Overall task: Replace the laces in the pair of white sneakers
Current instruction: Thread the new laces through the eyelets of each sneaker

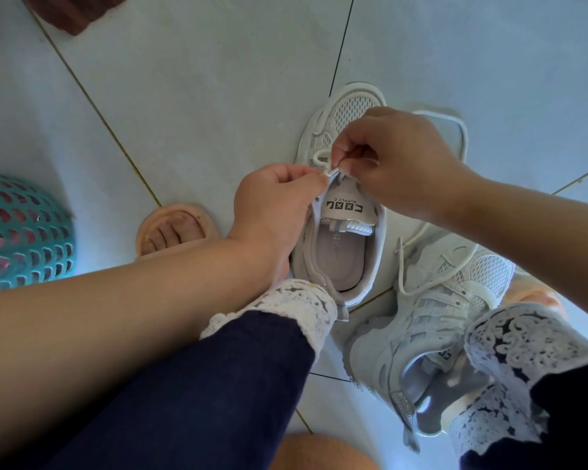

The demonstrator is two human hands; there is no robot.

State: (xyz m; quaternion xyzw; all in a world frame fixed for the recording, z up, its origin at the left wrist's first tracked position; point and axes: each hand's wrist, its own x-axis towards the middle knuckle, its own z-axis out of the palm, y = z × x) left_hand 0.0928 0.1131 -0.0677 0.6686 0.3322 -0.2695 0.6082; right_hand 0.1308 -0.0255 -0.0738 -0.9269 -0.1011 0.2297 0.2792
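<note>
Left of sneaker (340, 252), open tiled floor (201, 96)

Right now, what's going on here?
A person sitting over a tiled floor is lacing one white sneaker. The left hand and right hand both pinch the lace just above the tongue, around the upper eyelets. More of the lace loops out on the floor beyond the right hand. The second sneaker lies beside the right leg, untouched, with a loose lace end trailing next to it. A teal basket sits at the left.
</note>
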